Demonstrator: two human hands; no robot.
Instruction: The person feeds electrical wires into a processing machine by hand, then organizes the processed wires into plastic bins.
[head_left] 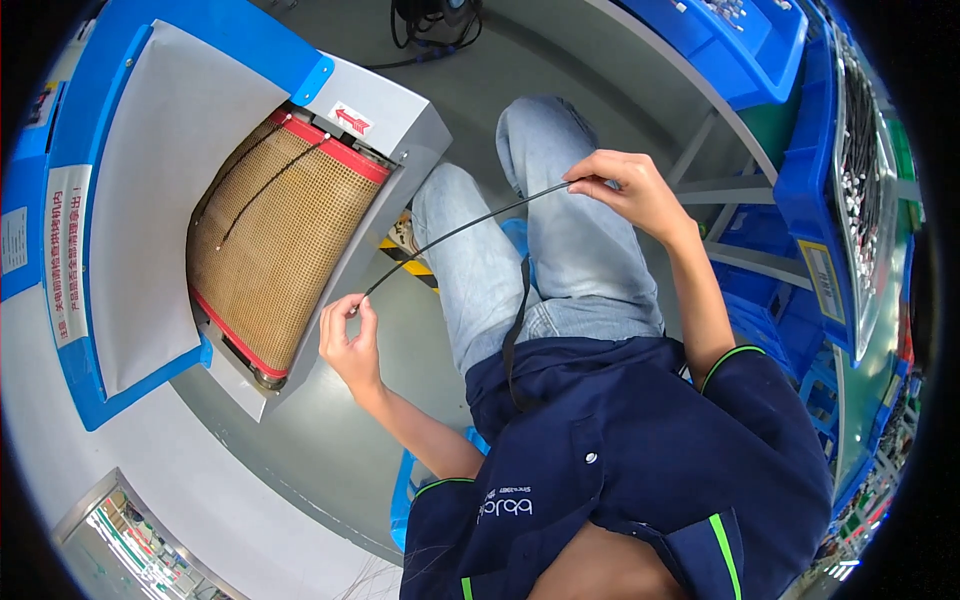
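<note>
Currently, in the head view, the person's left hand [350, 343], between eight and nine o'clock, pinches one end of a thin black cable [490, 214] between thumb and fingertips, while the right hand [632, 195], toward two o'clock, grips the other end with its fingers nearly together. The cable stretches in a shallow curve between the hands, above the jeans-clad knees [565, 230]. Between nine and ten o'clock, two black cables [270, 181] lie on a tan mesh conveyor belt [260, 290], and between two and three o'clock a blue bin [812, 200] holds black cables with white ends.
</note>
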